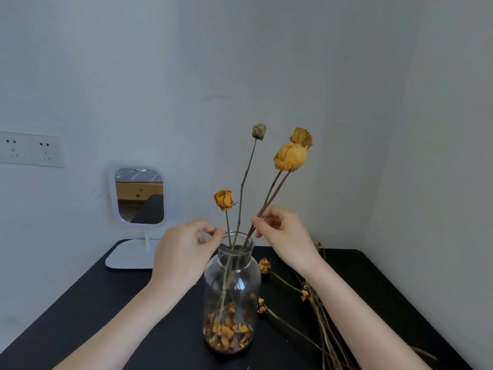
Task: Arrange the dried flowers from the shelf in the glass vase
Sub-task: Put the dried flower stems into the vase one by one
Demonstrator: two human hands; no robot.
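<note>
The vase (232,284) stands near the middle of the black tabletop (106,303). It is a clear glass jar with a short neck. Its bottom holds a loose layer of dried petals (229,332), orange and brown, and four stems run down into them. Out of the neck rise a short orange rose (223,200), a tall pale bud (259,131) and two yellow flowers (290,156) that lean toward the right edge.

The right hand (285,236) pinches the stems of the yellow flowers between thumb and forefinger just above the rim, with its other fingers (269,213) loosely curled. The left hand (184,252) has thumb and forefinger tips brought together just beside the rose's stem at the rim. Whether they actually nip that stem I cannot tell.

More loose flowers (264,265) lie flat on the tabletop to the right of the vase, their stems trailing toward the front right corner.

These flowers look light, stiff and brittle. The heads would likely shed or crush, so the safe hold is low on the bare stem with two fingertips and little force. The jar is smooth glass and carries little weight, so a sideways pull on the leaning stems could probably rock it.

A mirror (139,196) on a white stand sits at the back left corner.
</note>
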